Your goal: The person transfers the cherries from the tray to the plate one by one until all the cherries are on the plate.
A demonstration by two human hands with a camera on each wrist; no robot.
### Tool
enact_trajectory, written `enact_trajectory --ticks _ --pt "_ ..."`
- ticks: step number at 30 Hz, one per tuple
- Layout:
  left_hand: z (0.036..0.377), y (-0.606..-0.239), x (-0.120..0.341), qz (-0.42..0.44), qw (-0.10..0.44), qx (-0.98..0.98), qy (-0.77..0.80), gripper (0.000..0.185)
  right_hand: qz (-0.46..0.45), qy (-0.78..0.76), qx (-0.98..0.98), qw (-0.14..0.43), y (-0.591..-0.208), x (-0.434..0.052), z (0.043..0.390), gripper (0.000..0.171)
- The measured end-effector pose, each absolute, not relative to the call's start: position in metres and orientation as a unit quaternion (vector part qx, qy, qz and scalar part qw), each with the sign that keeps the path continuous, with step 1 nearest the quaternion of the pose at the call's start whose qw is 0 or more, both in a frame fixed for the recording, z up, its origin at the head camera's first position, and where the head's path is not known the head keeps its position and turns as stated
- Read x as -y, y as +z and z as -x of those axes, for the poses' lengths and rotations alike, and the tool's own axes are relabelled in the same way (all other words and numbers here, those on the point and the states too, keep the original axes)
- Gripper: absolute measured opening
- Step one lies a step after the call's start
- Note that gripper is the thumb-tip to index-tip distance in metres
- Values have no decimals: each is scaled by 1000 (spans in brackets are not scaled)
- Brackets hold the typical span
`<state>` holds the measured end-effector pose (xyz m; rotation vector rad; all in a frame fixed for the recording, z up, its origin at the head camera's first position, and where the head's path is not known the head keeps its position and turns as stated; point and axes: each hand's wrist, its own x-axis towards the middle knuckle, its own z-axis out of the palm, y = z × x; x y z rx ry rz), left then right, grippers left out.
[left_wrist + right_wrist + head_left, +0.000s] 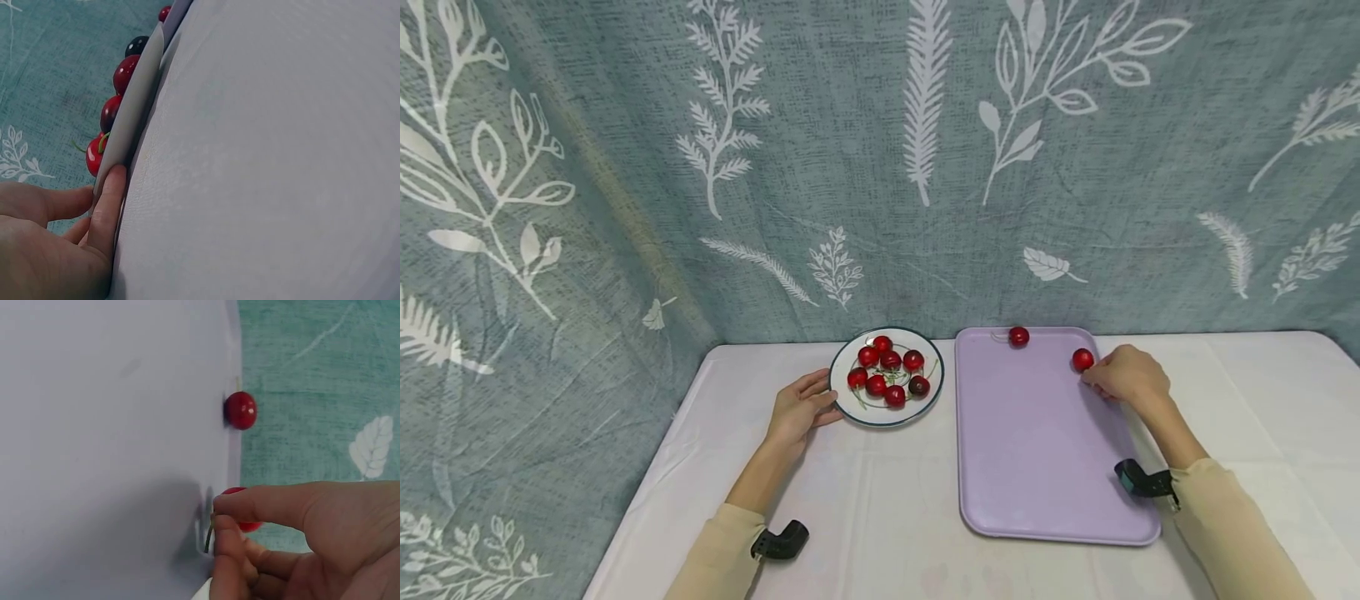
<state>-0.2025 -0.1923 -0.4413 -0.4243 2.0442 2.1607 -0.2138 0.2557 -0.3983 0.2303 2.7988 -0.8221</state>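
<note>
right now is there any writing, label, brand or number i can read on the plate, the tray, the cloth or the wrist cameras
None: no readable text in any view.
The plate has only a dark rim line.
The lilac tray is plain.
The backdrop cloth carries white leaf prints, no words.
The black wrist cameras show no legible marking.

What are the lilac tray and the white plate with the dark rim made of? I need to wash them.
The lilac rectangular tray looks like matte plastic: uniform colour, moulded rounded rim. The round white dark-rimmed plate seems glazed ceramic, smooth, though it could be enamel or melamine.
</note>
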Motion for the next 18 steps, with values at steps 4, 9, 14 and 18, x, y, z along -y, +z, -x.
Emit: enact_trajectory --ticks 4,9,14,18 --pt "203 -442 192 138 69 -677 720 51 -65 -300 -945 113 -396 -256 213 31" --pt "203 -443 193 139 69 -672 724 50 -54 -351 -927 119 -394 -250 211 31" --pt "203 -442 192 141 71 -672 724 50 -37 -398 -910 111 -392 -241 211 33" --pt "203 -442 191 142 71 -672 724 50 -6 -420 -902 102 -392 -233 214 30"
